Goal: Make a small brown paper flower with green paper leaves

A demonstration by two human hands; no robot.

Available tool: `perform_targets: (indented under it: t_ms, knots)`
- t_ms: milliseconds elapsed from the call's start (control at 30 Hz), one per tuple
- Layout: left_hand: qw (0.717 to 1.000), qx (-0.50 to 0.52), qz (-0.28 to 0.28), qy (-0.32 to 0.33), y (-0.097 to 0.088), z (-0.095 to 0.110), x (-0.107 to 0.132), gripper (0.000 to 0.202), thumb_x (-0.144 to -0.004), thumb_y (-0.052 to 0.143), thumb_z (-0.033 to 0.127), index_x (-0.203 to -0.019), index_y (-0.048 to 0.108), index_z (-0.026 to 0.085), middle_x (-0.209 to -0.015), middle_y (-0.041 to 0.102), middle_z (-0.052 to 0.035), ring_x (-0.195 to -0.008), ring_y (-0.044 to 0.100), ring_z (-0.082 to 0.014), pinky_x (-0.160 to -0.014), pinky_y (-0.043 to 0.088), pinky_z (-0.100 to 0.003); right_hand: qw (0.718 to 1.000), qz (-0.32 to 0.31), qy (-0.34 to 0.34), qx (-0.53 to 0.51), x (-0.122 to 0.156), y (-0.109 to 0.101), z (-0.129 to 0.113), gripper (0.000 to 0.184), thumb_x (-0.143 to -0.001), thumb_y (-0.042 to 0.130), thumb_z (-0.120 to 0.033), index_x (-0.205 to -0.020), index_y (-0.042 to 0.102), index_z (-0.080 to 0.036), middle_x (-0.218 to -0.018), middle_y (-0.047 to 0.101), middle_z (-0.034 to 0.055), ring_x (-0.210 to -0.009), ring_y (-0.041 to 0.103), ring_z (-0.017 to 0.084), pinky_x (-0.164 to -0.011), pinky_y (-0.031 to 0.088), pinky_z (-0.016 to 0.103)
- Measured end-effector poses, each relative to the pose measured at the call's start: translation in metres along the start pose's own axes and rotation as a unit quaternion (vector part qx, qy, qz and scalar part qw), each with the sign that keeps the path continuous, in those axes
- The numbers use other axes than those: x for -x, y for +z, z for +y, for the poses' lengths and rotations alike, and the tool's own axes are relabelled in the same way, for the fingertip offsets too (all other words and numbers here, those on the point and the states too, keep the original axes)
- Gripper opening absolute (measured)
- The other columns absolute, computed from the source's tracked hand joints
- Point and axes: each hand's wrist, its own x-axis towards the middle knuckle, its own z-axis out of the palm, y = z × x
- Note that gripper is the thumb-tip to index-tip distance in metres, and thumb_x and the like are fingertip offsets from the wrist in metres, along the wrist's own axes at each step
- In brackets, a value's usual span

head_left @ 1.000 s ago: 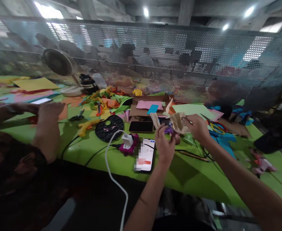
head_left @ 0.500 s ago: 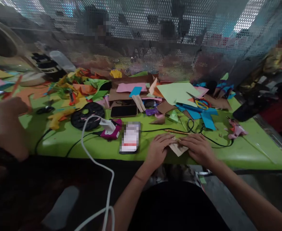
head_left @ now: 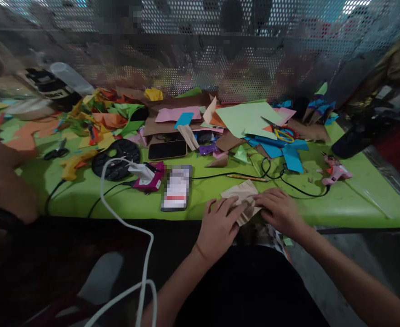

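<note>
A creased, folded piece of light brown paper (head_left: 246,191) lies near the front edge of the green table. Over its lower left part is my left hand (head_left: 220,227), the fingers spread and some of them resting on the paper. My right hand (head_left: 282,210) has its fingers bent together at the paper's right edge, gripping it there. Part of the paper is hidden beneath my fingers. Just behind it lies a tan pencil-like stick (head_left: 247,177). Left of my left hand is a phone (head_left: 177,188) with a lit, blurred screen.
A purple power strip (head_left: 148,179), white cable (head_left: 128,223), round black tray (head_left: 116,159) and yellow glue gun (head_left: 77,164) are at left. A pink glue gun (head_left: 336,172) lies right. Paper scraps and scissors (head_left: 283,133) line the back. Another person's arm (head_left: 7,186) rests at far left.
The paper now shows a wider area beyond my fingers. My left hand has shifted toward me and its fingers have spread; my right hand stays at the right edge. The camera view has tilted slightly.
</note>
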Motion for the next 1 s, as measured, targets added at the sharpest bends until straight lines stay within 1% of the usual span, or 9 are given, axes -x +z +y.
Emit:
perform_targets:
  t_ms: [167, 300, 433, 533, 633, 700, 800, 933, 1000]
  knots:
    - [0.999, 0.029, 0.036, -0.028, 0.009, -0.003, 0.005, 0.018, -0.089, 0.059, 0.022, -0.103, 0.068, 0.029, -0.12, 0.068, -0.0023, -0.108, 0.061, -0.0218, -0.102, 0.035, -0.047, 0.998, -0.003, 0.04, -0.056, -0.002, -0.003, -0.001, 0.028, -0.077, 0.056, -0.007, -0.096, 0.067, -0.024, -0.104, 0.074, 0.0044, -0.099, 0.063, 0.024, -0.089, 0.044, 0.04]
    - [0.992, 0.062, 0.087, -0.061, 0.011, -0.007, 0.005, 0.015, -0.093, 0.054, 0.025, -0.09, 0.068, 0.025, -0.105, 0.07, -0.0024, -0.098, 0.061, -0.0192, -0.095, 0.037, -0.041, 0.984, -0.012, 0.075, -0.161, -0.006, -0.007, 0.004, 0.013, -0.085, 0.06, -0.018, -0.092, 0.069, -0.025, -0.093, 0.074, 0.0033, -0.092, 0.065, 0.021, -0.083, 0.047, 0.035]
    - [0.988, 0.042, 0.108, -0.106, 0.012, -0.008, 0.003, 0.015, -0.092, 0.054, 0.025, -0.082, 0.064, 0.02, -0.094, 0.069, -0.0041, -0.093, 0.057, -0.0217, -0.082, 0.039, -0.037, 0.975, -0.013, 0.126, -0.18, -0.01, -0.006, 0.005, 0.014, -0.091, 0.059, -0.032, -0.086, 0.069, -0.024, -0.085, 0.073, 0.0022, -0.083, 0.064, 0.02, -0.076, 0.045, 0.033]
    - [0.984, -0.002, 0.108, -0.14, 0.014, -0.008, 0.0, 0.015, -0.09, 0.055, 0.028, -0.079, 0.061, 0.019, -0.085, 0.067, -0.0048, -0.087, 0.056, -0.0235, -0.077, 0.037, -0.038, 0.974, 0.008, 0.176, -0.14, -0.013, -0.002, 0.003, 0.016, -0.091, 0.058, -0.033, -0.085, 0.069, -0.023, -0.081, 0.072, 0.0023, -0.078, 0.064, 0.02, -0.072, 0.043, 0.033]
    - [0.98, -0.008, 0.114, -0.163, 0.017, -0.01, -0.003, 0.009, -0.088, 0.059, 0.026, -0.082, 0.059, 0.02, -0.081, 0.067, -0.0033, -0.083, 0.057, -0.023, -0.078, 0.037, -0.038, 0.973, 0.02, 0.199, -0.114, -0.014, 0.003, 0.001, 0.012, -0.088, 0.061, -0.031, -0.094, 0.068, -0.024, -0.082, 0.072, 0.0021, -0.077, 0.065, 0.021, -0.073, 0.043, 0.034]
    - [0.977, 0.007, 0.122, -0.174, 0.018, -0.012, -0.003, 0.004, -0.086, 0.062, 0.023, -0.088, 0.061, 0.02, -0.082, 0.068, -0.0023, -0.083, 0.058, -0.0222, -0.08, 0.037, -0.038, 0.973, 0.025, 0.207, -0.104, -0.015, 0.005, 0.0, 0.018, -0.086, 0.062, -0.029, -0.103, 0.066, -0.024, -0.078, 0.071, 0.0013, -0.076, 0.064, 0.021, -0.075, 0.042, 0.035]
    - [0.98, 0.023, 0.123, -0.156, 0.018, -0.014, -0.002, 0.012, -0.086, 0.062, 0.021, -0.098, 0.064, 0.022, -0.089, 0.068, -0.0026, -0.087, 0.057, -0.0221, -0.081, 0.037, -0.038, 0.977, 0.032, 0.193, -0.081, -0.014, 0.006, -0.001, 0.023, -0.087, 0.059, -0.025, -0.111, 0.062, -0.024, -0.084, 0.068, 0.0027, -0.081, 0.063, 0.022, -0.077, 0.042, 0.036]
    - [0.99, 0.018, 0.093, -0.109, 0.015, -0.015, 0.0, 0.019, -0.09, 0.056, 0.018, -0.099, 0.07, 0.029, -0.092, 0.065, -0.0033, -0.089, 0.054, -0.0223, -0.081, 0.036, -0.038, 0.992, 0.024, 0.114, -0.056, -0.01, 0.002, -0.001, 0.019, -0.092, 0.051, -0.019, -0.1, 0.067, -0.026, -0.107, 0.065, 0.0076, -0.106, 0.06, 0.024, -0.086, 0.041, 0.039]
    - [0.991, 0.021, 0.087, -0.099, 0.014, -0.015, 0.002, 0.02, -0.091, 0.055, 0.019, -0.099, 0.071, 0.029, -0.092, 0.065, -0.0037, -0.09, 0.053, -0.0224, -0.083, 0.035, -0.038, 0.996, -0.002, 0.082, -0.043, -0.007, -0.001, 0.001, 0.019, -0.093, 0.052, -0.021, -0.102, 0.068, -0.027, -0.112, 0.065, 0.0079, -0.109, 0.059, 0.025, -0.088, 0.041, 0.041]
